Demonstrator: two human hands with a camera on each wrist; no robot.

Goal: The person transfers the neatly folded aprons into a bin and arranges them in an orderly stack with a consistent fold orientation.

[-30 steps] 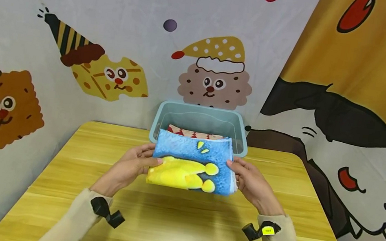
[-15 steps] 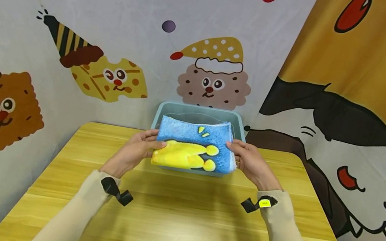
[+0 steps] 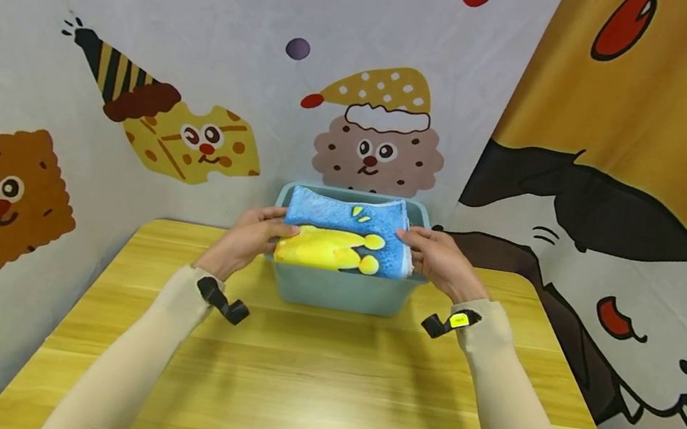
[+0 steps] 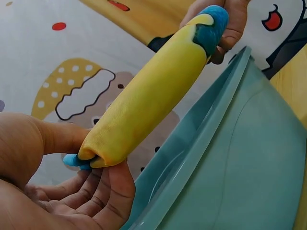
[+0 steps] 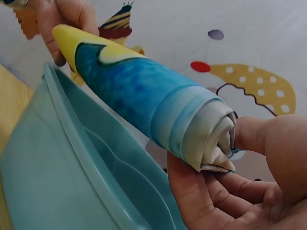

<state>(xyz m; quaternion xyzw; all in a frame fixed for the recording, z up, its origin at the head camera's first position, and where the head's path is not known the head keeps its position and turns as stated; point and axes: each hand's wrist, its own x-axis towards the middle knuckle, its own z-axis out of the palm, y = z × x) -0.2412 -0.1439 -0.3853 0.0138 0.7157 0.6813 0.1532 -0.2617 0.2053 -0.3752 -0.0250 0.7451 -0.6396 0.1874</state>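
Observation:
A folded blue cloth [image 3: 343, 218] with a yellow cartoon print is held level over the light blue-green plastic bin [image 3: 342, 291], overlapping its opening in the head view. My left hand [image 3: 250, 236] pinches the cloth's left edge, thumb on top and fingers beneath. At the opposite edge my right hand [image 3: 440, 259] grips it the same way. In the left wrist view the rounded yellow fold of the cloth [image 4: 148, 98] spans between both hands, above the bin's rim [image 4: 211, 129]. White layered ends of the cloth [image 5: 206, 134] show beside the right thumb. The bin's contents are hidden beneath the cloth.
The bin stands at the far edge of the wooden table [image 3: 306, 385], against a cartoon-printed wall hanging [image 3: 212, 20]. Each wrist carries a black camera mount, the left mount [image 3: 222, 300] and the right mount [image 3: 450, 322].
Both hands have carried the cloth forward, from in front of the bin to over its opening. The red-and-white patterned cloth seen inside the bin earlier is now covered from view.

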